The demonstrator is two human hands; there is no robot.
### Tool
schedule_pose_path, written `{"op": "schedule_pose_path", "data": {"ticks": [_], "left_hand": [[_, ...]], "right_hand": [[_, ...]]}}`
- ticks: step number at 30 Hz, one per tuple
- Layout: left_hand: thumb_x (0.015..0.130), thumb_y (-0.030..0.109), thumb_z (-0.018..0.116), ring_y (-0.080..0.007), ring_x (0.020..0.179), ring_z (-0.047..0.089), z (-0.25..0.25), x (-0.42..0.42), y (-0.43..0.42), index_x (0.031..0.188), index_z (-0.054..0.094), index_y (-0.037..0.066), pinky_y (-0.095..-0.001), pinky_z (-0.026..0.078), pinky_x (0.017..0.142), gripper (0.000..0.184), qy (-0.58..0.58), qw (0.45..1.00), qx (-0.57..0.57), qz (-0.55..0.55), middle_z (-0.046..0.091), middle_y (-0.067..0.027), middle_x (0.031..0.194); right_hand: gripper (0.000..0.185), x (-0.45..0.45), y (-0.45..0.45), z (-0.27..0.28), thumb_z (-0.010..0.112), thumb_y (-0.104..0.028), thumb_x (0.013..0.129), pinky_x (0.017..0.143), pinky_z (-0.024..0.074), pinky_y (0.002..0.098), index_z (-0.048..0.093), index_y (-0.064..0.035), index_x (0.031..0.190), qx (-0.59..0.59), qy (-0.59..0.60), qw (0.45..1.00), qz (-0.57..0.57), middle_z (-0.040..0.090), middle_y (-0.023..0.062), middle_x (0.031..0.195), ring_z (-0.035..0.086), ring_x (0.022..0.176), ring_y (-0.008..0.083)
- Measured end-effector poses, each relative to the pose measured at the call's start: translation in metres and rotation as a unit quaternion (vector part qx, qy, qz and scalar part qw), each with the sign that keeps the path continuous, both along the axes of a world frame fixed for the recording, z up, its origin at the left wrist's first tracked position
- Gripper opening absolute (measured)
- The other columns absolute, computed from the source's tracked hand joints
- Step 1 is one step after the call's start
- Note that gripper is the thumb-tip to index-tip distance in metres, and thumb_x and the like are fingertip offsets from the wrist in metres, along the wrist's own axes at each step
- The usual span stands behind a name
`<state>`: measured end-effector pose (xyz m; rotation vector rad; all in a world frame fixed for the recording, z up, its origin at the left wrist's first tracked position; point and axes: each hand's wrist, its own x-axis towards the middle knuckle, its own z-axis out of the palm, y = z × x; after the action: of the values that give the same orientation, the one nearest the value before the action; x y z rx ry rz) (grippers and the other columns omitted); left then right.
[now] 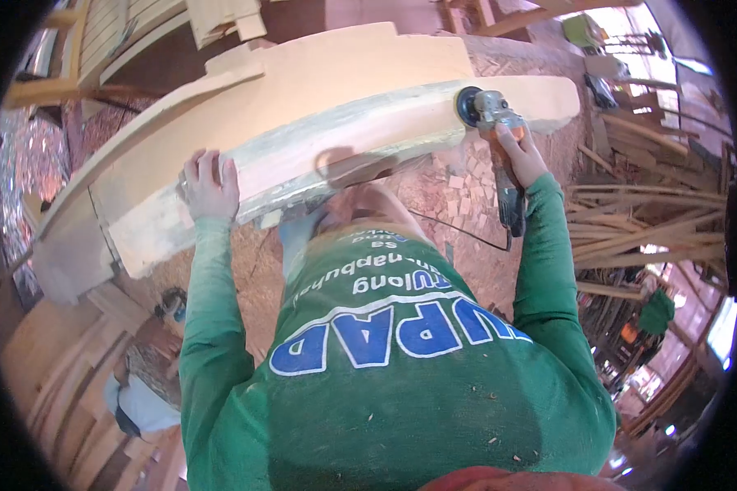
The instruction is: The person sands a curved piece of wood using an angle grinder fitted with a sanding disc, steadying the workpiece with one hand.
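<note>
Grinder in right hand, left hand on board

The long board point(336, 123) stretches beneath the left hand point(211, 190) and on past the right hand point(522, 155). Loose planks point(647, 221) lie beyond the right hand. The right hand wraps round the grinder point(495, 110), its body running back beside the wrist; the disc point(467, 106), ahead of the fingers, meets or hovers over the board, I cannot tell which. The left hand's fingers are slightly spread. Wood bits point(467, 190) lie nearer the right hand.
</note>
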<state>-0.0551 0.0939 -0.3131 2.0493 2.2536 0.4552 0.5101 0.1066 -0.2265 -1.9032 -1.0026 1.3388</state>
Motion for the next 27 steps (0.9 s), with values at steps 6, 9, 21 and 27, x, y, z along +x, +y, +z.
{"op": "schedule_pose_path", "data": {"ticks": [6,9,21,27], "left_hand": [[0.100,0.046,0.062,-0.0285,0.133,0.054,-0.003,-0.002,0.004,0.129,0.069,0.024,-0.0548,0.030,0.115,0.038,0.022,1.000,-0.017,0.006,0.063,-0.0062,0.138],[0.099,0.046,0.063,-0.0261,0.132,0.055,-0.011,-0.012,0.004,0.127,0.071,0.026,-0.0538,0.029,0.115,0.036,0.009,0.999,-0.045,-0.015,0.065,-0.0023,0.133],[0.097,0.039,0.066,-0.0314,0.114,0.064,-0.025,-0.199,-0.029,0.119,0.073,0.021,-0.0540,0.040,0.106,0.030,0.022,0.985,0.097,0.142,0.071,-0.0077,0.120],[0.098,0.033,0.066,-0.0367,0.111,0.064,-0.006,-0.188,-0.030,0.117,0.072,0.011,-0.0505,0.048,0.100,0.030,-0.193,0.971,0.109,0.091,0.071,-0.0136,0.114]], "right_hand": [[0.087,-0.059,0.006,0.000,0.071,-0.059,0.096,0.109,0.0459,0.0350,0.046,0.0021,0.152,-0.077,-0.098,0.980,0.152,0.066,0.0166,0.133,0.061,0.124,0.0230],[0.090,-0.139,0.005,0.018,0.074,-0.057,0.094,0.109,0.0472,0.0367,0.043,0.0030,0.154,-0.068,-0.093,0.972,0.203,0.066,0.0190,0.134,0.062,0.126,0.0253],[0.101,-0.398,-0.007,0.030,0.071,-0.067,0.090,0.106,0.0519,0.0475,0.036,-0.0012,0.158,-0.043,-0.149,0.872,0.465,0.068,0.0341,0.126,0.068,0.120,0.0459],[0.098,-0.463,-0.007,0.026,0.075,-0.063,0.088,0.101,0.0537,0.0483,0.038,-0.0048,0.157,-0.024,-0.127,0.854,0.504,0.073,0.0301,0.117,0.070,0.113,0.0461]]}}
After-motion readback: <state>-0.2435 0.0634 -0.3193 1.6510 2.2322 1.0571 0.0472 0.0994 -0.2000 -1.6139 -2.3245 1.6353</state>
